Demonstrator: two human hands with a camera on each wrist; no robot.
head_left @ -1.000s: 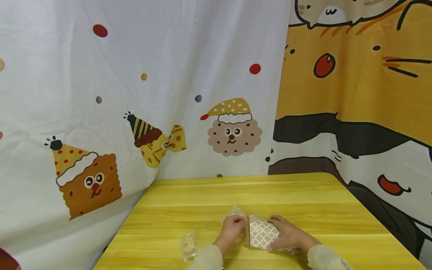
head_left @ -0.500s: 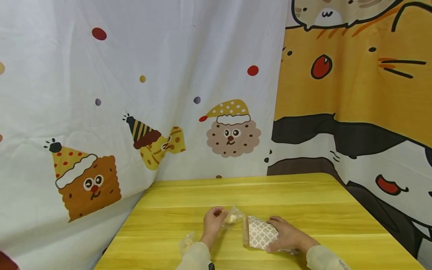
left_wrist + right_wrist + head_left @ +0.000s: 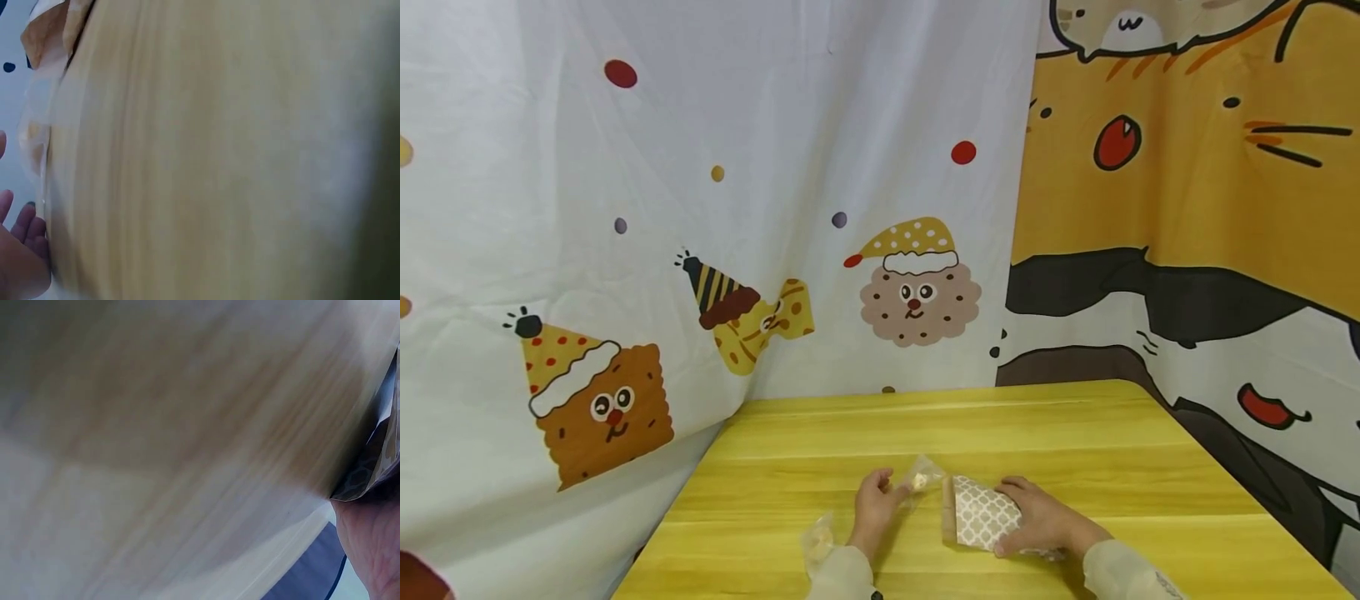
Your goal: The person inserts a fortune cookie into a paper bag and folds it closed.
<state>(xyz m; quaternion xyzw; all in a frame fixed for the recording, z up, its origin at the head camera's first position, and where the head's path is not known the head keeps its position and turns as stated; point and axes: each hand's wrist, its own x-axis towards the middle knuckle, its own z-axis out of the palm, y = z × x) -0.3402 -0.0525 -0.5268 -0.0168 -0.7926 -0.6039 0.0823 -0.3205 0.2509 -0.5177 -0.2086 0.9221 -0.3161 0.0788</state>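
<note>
My right hand (image 3: 1041,521) grips a beige paper bag (image 3: 981,515) with a white lattice print, thumb on the near side and fingers on the far side. The bag lies flat, its brown open end facing left. Just left of that end is a small clear plastic packet (image 3: 922,475) with a pale yellow piece inside. My left hand (image 3: 874,507) is beside this packet, fingers apart and loosely bent. In the left wrist view the packet (image 3: 34,134) shows beyond my fingers (image 3: 34,231). The right wrist view catches only the bag's edge (image 3: 375,465) by my palm.
A second clear packet (image 3: 818,537) with a yellowish piece lies on the table at the left, partly behind my left sleeve (image 3: 842,575). The yellow wood-grain table (image 3: 1037,425) reaches back to a printed cloth (image 3: 775,167) hanging behind it.
My left hand has moved left from the bag's open end, and its fingers have loosened beside the clear packet. My right hand stays on the bag, which has barely moved.
</note>
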